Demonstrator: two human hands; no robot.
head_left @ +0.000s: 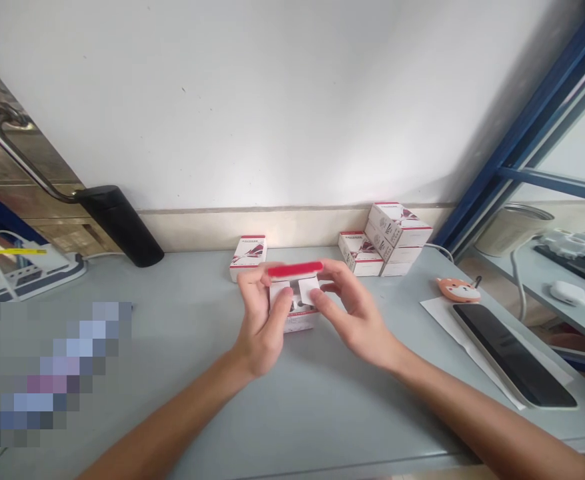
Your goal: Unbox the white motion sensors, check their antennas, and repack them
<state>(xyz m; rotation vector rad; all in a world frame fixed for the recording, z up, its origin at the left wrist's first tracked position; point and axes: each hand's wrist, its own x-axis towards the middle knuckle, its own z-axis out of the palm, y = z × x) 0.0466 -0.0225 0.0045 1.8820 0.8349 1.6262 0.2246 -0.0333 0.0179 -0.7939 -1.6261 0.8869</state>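
Between my hands, at the middle of the desk, is a small white carton (299, 323) with its red-edged lid flap (296, 269) raised. My left hand (263, 320) grips its left side, the thumb on the left white side flap. My right hand (349, 310) holds the right side, thumb at the right side flap. Through the gap between the flaps some small dark and white contents show, too small to make out. Just behind my left hand lies a closed carton (250, 253) of the same white and dark red print.
Several matching cartons (397, 230) are stacked against the wall at the back right. On the right lie a phone (515, 353), a sheet of paper (437, 313) and an orange animal-face case (458, 289). A black bottle (121, 225) and a power strip (37, 273) are at the left.
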